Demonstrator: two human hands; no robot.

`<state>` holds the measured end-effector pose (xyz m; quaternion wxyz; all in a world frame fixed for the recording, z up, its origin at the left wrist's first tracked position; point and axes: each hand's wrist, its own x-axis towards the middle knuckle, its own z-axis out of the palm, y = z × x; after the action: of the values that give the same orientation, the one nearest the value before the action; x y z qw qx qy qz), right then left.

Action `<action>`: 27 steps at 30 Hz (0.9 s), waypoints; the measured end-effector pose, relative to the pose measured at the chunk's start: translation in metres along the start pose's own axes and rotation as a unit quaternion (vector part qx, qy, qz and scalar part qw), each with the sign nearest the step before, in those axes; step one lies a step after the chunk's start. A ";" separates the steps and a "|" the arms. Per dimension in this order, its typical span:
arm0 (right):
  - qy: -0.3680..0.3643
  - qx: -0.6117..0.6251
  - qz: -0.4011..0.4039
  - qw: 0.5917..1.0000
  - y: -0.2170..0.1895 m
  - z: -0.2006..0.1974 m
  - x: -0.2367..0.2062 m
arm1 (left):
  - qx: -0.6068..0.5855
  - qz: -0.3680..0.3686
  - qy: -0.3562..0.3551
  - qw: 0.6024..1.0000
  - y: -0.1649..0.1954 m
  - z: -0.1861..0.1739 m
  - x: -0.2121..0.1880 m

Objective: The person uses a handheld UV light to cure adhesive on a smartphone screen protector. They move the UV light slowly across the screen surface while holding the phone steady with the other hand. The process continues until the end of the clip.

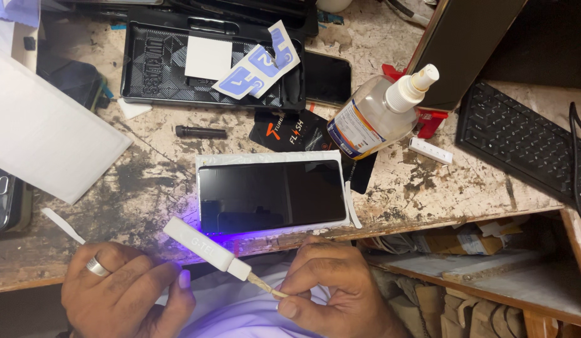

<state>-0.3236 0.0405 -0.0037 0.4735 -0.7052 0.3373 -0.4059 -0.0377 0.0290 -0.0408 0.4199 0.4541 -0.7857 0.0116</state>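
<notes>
Held low over the worn workbench (428, 188) edge: a small white UV lamp (200, 245), pinched shut in the left hand (121, 294), violet glow spilling onto the near edge of a smartphone (272, 195) lying flat, screen up, on a white sheet (272, 156). Closed between right hand (340, 288) thumb and forefinger: the lamp's thin pale cord (265, 286). Seemingly curing along the screen's edge; best done with the lamp kept level, close, moved slowly, cord clear of the glass. Behind, a tilted spray bottle (378, 116), black tray (212, 62), keyboard (522, 141).
</notes>
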 end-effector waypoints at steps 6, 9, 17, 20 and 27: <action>-0.001 -0.004 -0.003 1.000 0.000 0.000 0.000 | 0.001 0.001 0.002 1.000 0.000 0.000 -0.001; 0.000 -0.002 -0.004 1.000 0.000 0.000 0.000 | 0.000 -0.003 0.001 1.000 0.000 0.000 -0.001; -0.004 -0.005 -0.001 1.000 0.000 -0.001 0.000 | 0.003 -0.014 0.000 1.000 0.001 0.000 -0.001; -0.001 -0.006 0.002 1.000 0.000 -0.001 0.000 | 0.001 -0.008 0.005 1.000 0.001 0.000 -0.001; 0.000 -0.008 0.003 1.000 0.000 -0.001 -0.001 | 0.001 -0.005 0.006 1.000 0.001 0.000 0.000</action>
<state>-0.3248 0.0408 -0.0036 0.4690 -0.7080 0.3424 -0.4020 -0.0389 0.0295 -0.0406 0.4241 0.4583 -0.7810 0.0125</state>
